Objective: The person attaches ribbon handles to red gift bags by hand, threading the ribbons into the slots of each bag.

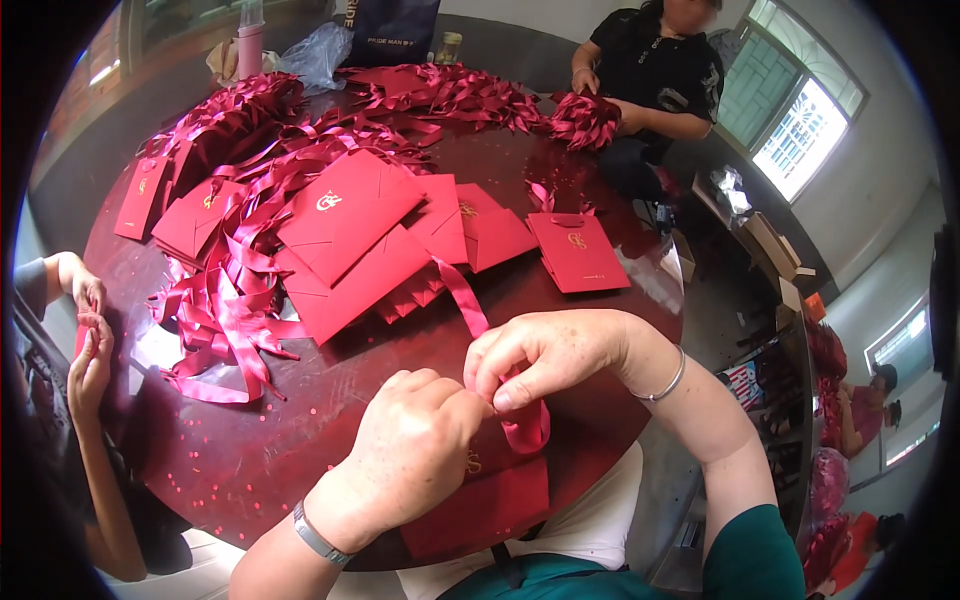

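My left hand is closed, its fingertips pressed together on a dark pink satin ribbon. Against it, my right hand pinches the same ribbon between thumb and forefinger. A loop of the ribbon hangs below the fingers, and a flat tail sticks up beyond my right hand. Under both hands, at the near table edge, lies a red paper gift bag with a gold mark, partly covered by my left hand and wrist. The exact point where the fingertips meet is hard to make out.
Several red gift bags and a ribbon heap cover the round table. One bag lies apart at the right. Another person's hands work at the left; a person across holds a ribbon bunch.
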The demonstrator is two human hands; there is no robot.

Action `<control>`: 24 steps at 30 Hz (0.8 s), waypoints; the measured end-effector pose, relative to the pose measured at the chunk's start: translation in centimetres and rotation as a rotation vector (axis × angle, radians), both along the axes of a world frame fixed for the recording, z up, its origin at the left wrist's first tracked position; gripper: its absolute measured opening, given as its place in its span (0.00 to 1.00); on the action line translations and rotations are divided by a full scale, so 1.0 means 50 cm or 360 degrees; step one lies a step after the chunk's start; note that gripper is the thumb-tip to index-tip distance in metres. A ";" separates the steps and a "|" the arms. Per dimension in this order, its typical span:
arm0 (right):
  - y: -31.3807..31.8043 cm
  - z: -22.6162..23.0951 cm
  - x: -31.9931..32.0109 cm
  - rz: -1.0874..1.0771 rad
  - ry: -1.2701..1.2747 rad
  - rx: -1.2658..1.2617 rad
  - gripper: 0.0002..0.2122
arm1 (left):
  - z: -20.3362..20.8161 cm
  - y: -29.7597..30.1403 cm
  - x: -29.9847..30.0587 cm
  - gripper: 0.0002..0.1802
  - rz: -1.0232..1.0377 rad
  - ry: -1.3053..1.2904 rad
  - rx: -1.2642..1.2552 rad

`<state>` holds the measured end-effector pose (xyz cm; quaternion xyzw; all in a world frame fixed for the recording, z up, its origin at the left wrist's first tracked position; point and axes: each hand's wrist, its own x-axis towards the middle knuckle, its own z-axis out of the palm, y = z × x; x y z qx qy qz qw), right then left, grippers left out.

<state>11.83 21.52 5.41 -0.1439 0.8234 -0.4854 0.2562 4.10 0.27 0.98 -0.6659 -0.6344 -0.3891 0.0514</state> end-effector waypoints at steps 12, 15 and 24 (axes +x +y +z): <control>-0.030 -0.021 0.003 -0.0214 0.0321 0.0130 0.06 | 0.004 -0.006 -0.010 0.08 0.0078 -0.0307 -0.0189; -0.039 -0.026 0.004 -0.0342 0.0458 0.0268 0.06 | 0.006 -0.003 -0.017 0.07 0.0088 -0.0376 -0.0256; 0.009 -0.092 -0.012 -0.1170 0.1216 0.0842 0.06 | 0.017 0.001 -0.011 0.08 -0.0103 -0.0608 -0.0316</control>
